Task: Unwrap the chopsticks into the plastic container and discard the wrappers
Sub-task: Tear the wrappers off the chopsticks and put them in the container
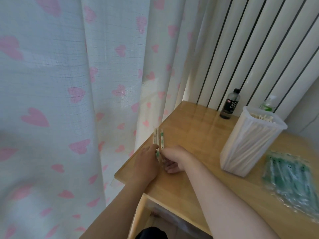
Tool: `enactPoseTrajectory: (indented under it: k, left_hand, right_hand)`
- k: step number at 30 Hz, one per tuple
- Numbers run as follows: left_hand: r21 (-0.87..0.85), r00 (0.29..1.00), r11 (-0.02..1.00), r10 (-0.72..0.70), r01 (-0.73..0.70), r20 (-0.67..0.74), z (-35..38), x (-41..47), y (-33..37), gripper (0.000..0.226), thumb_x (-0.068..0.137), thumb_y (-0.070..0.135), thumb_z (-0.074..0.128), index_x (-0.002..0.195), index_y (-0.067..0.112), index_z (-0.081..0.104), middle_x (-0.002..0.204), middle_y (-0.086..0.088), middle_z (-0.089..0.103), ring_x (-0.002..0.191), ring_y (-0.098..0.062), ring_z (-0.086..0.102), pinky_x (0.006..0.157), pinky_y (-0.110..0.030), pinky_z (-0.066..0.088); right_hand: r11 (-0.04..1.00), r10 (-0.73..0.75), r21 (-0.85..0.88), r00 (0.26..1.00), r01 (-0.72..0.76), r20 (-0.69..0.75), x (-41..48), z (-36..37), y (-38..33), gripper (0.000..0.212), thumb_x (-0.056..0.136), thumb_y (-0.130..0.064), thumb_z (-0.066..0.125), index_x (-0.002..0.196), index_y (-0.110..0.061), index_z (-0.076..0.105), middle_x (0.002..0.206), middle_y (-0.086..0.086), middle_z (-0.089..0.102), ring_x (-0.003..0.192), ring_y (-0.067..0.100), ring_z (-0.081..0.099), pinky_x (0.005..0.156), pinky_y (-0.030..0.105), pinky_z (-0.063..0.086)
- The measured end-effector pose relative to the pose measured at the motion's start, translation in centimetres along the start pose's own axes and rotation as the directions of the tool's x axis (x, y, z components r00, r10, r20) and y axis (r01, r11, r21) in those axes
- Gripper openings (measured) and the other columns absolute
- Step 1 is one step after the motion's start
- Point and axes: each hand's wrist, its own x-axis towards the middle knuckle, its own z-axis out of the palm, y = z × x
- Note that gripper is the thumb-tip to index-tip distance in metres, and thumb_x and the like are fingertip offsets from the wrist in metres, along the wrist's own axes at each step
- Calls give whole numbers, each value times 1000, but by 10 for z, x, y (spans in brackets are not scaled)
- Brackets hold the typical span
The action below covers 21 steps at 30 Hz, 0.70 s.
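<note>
Over the near left corner of the wooden table (198,135), my left hand (146,164) grips a small bundle of chopsticks (156,138) that points away from me. Beside it my right hand (172,159) pinches a clear wrapper with green print (162,140), and the two hands touch at the fingertips. To the right stands a tall translucent plastic container (250,144), holding several bare chopsticks. Further right, at the table's edge, lies a clear bag of green-printed wrapped chopsticks (291,180).
A dark soda bottle (228,105) stands at the back of the table, with a clear bottle with a green label (267,105) behind the container. A heart-patterned curtain (69,100) hangs on the left. White radiator columns (250,49) rise behind the table.
</note>
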Motion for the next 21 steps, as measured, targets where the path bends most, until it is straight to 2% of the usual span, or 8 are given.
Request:
enactPoseTrajectory:
  k: [2, 5, 9, 11, 14, 17, 20, 21]
  left_hand:
    - [-19, 1000, 1000, -5, 5, -18, -1, -1, 1, 38, 93, 14, 53, 130, 20, 57, 120, 0, 66, 109, -20, 59, 89, -32, 48]
    - [17, 1000, 1000, 4, -4, -20, 0, -1, 0, 37, 95, 18, 52, 131, 23, 57, 125, 0, 65, 112, -20, 58, 92, -34, 49]
    - [165, 1000, 986, 20, -19, -4, 1, -2, 11, 52, 94, 23, 53, 146, 26, 44, 149, 3, 48, 134, -22, 45, 111, -41, 34]
    - [220, 991, 967, 136, -130, -11, 1, 0, 27, 57, 90, 24, 59, 145, 23, 46, 151, 0, 46, 138, -23, 43, 113, -44, 31]
    - [233, 919, 900, 390, -369, -52, 6, 10, 58, 47, 85, 29, 66, 129, 13, 60, 131, -8, 62, 117, -29, 62, 101, -45, 47]
    - [164, 873, 860, 486, -483, 21, 13, 13, 93, 29, 100, 32, 51, 112, 9, 64, 104, -9, 65, 90, -33, 64, 76, -40, 52]
    - [-12, 890, 897, 441, -443, 118, 24, 6, 128, 26, 106, 31, 43, 92, 12, 54, 84, -7, 56, 79, -36, 57, 64, -39, 39]
    - [-55, 891, 901, 434, -431, 136, 29, 5, 140, 27, 106, 33, 42, 85, 15, 48, 77, -3, 53, 76, -35, 56, 62, -40, 37]
  right_hand:
    - [989, -32, 147, 999, 30, 7, 0, -9, 5, 11, 90, -14, 63, 86, -4, 66, 73, 12, 63, 57, 23, 63, 49, 29, 56]
    - [951, -112, 290, 994, 111, -11, -8, -28, 14, 9, 90, -7, 64, 82, -5, 61, 70, 12, 60, 52, 20, 59, 49, 30, 55]
    - [877, -186, 462, 980, 133, 70, -39, -68, 25, 14, 93, 2, 55, 93, -11, 57, 66, 11, 57, 51, 18, 53, 43, 25, 49]
    - [842, -226, 526, 963, 117, 148, -57, -94, 33, 18, 94, 4, 50, 92, -10, 61, 65, 9, 55, 52, 16, 52, 44, 24, 48]
    - [765, -290, 640, 926, 74, 240, -82, -130, 48, 15, 88, 1, 53, 85, -8, 64, 66, 6, 51, 53, 14, 50, 46, 23, 47]
    - [565, -361, 821, 919, 80, 159, -101, -156, 62, 16, 81, -13, 54, 82, -3, 66, 65, 6, 51, 49, 14, 51, 43, 22, 46]
    - [269, -456, 948, 890, 171, -31, -111, -179, 83, 38, 80, -13, 44, 99, 9, 69, 71, 13, 60, 56, 20, 61, 50, 27, 55]
    - [226, -480, 951, 873, 212, -81, -114, -186, 90, 39, 81, -9, 44, 105, 10, 69, 73, 14, 62, 60, 20, 64, 53, 28, 57]
